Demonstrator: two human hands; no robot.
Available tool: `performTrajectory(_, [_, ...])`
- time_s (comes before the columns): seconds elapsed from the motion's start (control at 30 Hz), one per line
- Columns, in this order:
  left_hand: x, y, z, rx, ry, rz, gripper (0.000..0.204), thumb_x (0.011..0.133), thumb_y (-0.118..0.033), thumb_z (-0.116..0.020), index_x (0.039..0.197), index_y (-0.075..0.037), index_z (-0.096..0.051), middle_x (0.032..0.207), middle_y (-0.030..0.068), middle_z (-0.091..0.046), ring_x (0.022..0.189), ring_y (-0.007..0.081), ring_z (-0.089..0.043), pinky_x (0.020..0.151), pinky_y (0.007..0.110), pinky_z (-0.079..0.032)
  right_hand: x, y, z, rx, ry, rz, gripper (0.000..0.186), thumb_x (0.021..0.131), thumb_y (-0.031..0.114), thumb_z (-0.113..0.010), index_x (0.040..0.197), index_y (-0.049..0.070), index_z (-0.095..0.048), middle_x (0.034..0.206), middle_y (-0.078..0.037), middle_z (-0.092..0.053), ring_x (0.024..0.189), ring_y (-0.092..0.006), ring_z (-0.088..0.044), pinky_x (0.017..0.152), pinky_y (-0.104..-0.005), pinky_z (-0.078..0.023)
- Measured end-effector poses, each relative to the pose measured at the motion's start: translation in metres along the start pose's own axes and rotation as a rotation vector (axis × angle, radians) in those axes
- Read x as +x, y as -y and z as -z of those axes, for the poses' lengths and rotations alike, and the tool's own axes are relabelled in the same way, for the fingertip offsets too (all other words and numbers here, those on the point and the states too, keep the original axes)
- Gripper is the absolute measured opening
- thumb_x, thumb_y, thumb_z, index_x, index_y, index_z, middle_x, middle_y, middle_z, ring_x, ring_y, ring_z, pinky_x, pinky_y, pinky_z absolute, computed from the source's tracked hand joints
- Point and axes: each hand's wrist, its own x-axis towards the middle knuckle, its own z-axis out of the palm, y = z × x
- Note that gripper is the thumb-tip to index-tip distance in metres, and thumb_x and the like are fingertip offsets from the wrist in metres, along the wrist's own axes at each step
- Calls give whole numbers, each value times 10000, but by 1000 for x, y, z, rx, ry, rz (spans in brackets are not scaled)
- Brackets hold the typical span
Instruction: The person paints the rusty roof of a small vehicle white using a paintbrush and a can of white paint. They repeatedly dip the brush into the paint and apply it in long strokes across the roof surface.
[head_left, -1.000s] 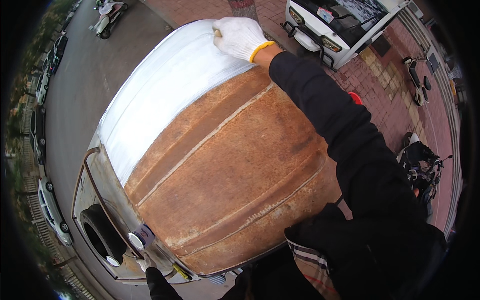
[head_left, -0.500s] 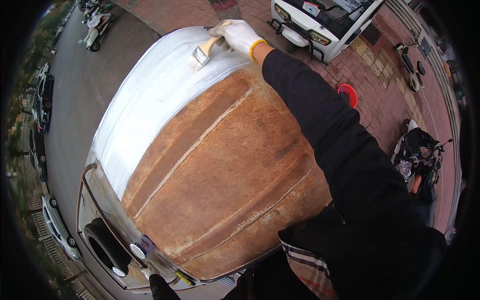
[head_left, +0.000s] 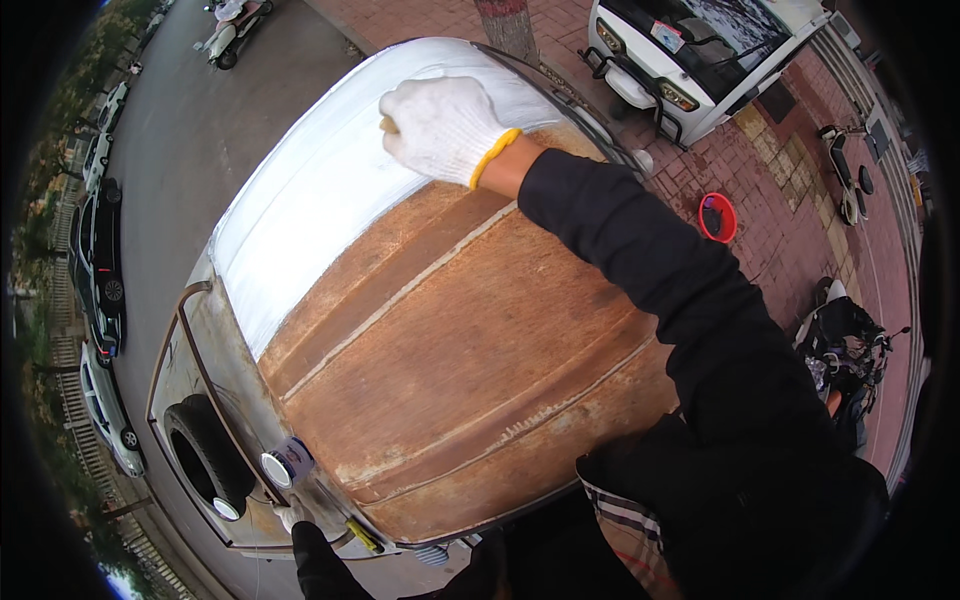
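A rusty brown vehicle roof (head_left: 470,330) spreads out before me, its far-left side coated in white paint (head_left: 290,230). My right hand (head_left: 440,130), in a white knitted glove with a yellow cuff, is closed over the painted part, near the border with bare rust. It grips a paintbrush; only a bit of the pale handle (head_left: 388,125) shows, and the bristles are hidden behind the fist. Low on the left, my gloved left hand (head_left: 292,515) is closed around a brown metal rail (head_left: 215,390). Just above it stands a paint can (head_left: 288,463) with a white top.
Inside the rail lies a black tyre (head_left: 208,455), with a round white lid (head_left: 227,509) by it. A yellow-handled tool (head_left: 364,535) lies near the roof's edge. Beyond are a white vehicle (head_left: 700,60), a red bucket (head_left: 717,217), a motorbike (head_left: 850,350) and parked cars (head_left: 97,260).
My right hand has come back toward me across the white paint, turning so the brush is now mostly hidden. The view has shifted slightly. My left hand stays at the rail.
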Motion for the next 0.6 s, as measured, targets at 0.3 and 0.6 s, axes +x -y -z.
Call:
performTrajectory(0.3, [3, 6, -2, 81, -46, -74, 808, 1019, -425, -612, 1612, 50, -335, 1493, 335, -584, 1343, 491, -604, 1117, 501, -487, 38, 104, -51, 674, 185, -390, 266, 909, 276, -639, 959, 72, -802, 957, -212, -778, 893, -412, -742, 835, -484, -596])
performTrajectory(0.6, [10, 11, -6, 118, -70, -60, 763, 1012, -442, -640, 1518, 80, -412, 1403, 365, -622, 1283, 494, -633, 1062, 487, -516, -59, -178, 55, 823, -58, -838, 242, 1006, 319, -739, 1050, 83, -771, 781, -12, -689, 611, -86, -616, 530, -254, -473])
